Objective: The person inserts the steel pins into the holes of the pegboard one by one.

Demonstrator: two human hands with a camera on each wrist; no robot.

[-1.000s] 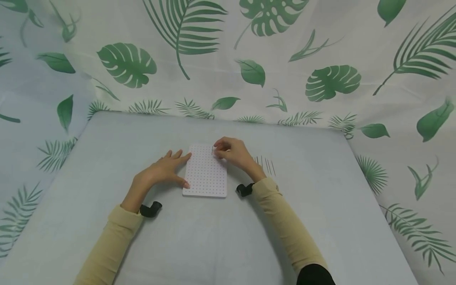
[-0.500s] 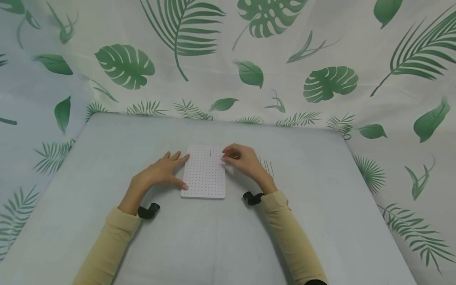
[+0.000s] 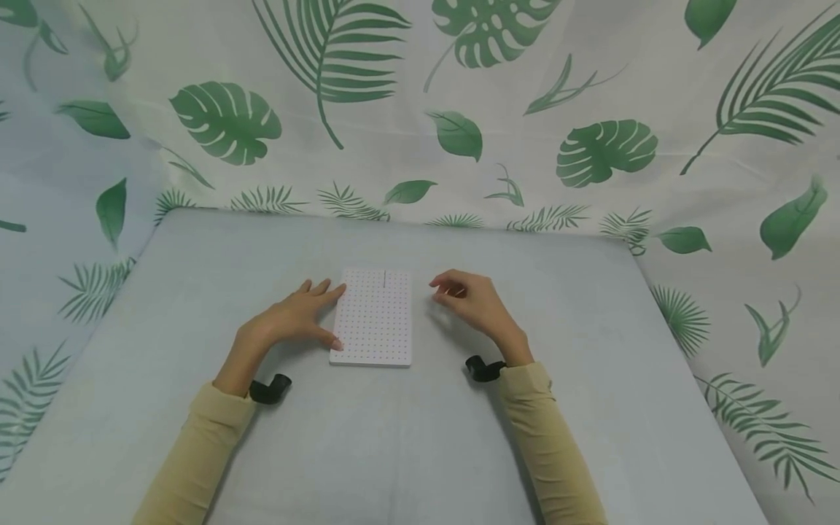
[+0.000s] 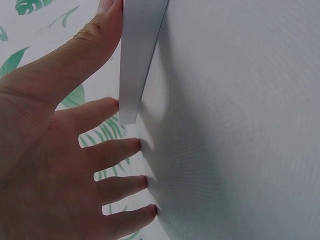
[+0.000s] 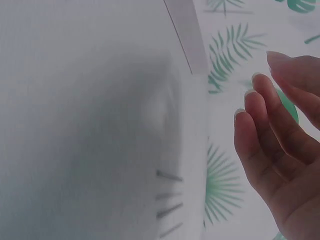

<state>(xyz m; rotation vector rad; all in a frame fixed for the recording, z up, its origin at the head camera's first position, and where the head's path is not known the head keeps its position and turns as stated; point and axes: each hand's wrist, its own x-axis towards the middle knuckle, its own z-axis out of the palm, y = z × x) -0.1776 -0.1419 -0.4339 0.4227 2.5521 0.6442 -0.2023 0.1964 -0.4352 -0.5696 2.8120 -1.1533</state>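
Observation:
A white board with rows of small holes [image 3: 372, 324] lies on the table. My left hand [image 3: 289, 317] has its fingers spread, with thumb and index finger touching the board's left edge; the left wrist view shows both against its side [image 4: 135, 55]. Near the board's far end is a thin dark pin [image 3: 384, 278]; whether it stands in a hole or lies flat I cannot tell. Right of the board and apart from it, my right hand [image 3: 472, 299] hovers with loosely bent fingers and nothing visible between them.
Several thin dark pins [image 5: 170, 206] lie on the table in the right wrist view; in the head view my right hand hides them. A pale cloth covers the table [image 3: 315, 445]. Behind hangs a leaf-patterned curtain [image 3: 394, 153].
My right hand has left the pin at the board's far end and moved right, over the loose pins. The left hand has kept its place against the board.

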